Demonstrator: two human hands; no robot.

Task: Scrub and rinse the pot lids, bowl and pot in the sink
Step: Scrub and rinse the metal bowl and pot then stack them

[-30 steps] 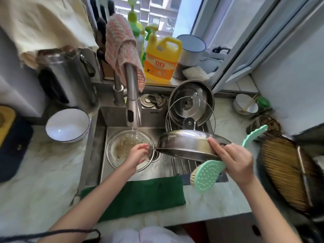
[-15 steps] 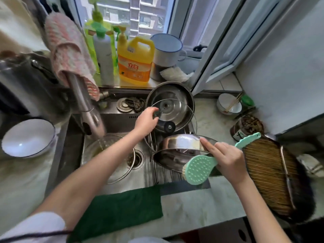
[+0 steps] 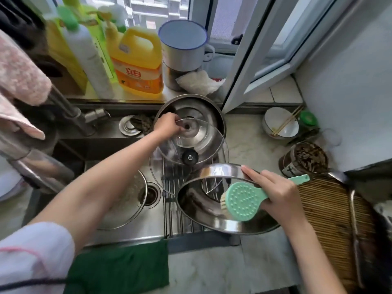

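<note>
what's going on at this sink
A person is washing up at a stainless steel sink. Their right hand holds a mint-green plastic scrub brush and steadies a shallow round steel bowl, tilted over the sink. Their left hand reaches to a clear glass lid leaning in the round steel pot at the back, fingers curled at its centre. Whether it holds the lid is unclear.

Faucet (image 3: pixel 45 169) (towel (image 3: pixel 21 79) draped) overhangs sink (image 3: pixel 152 227) at left.
</note>
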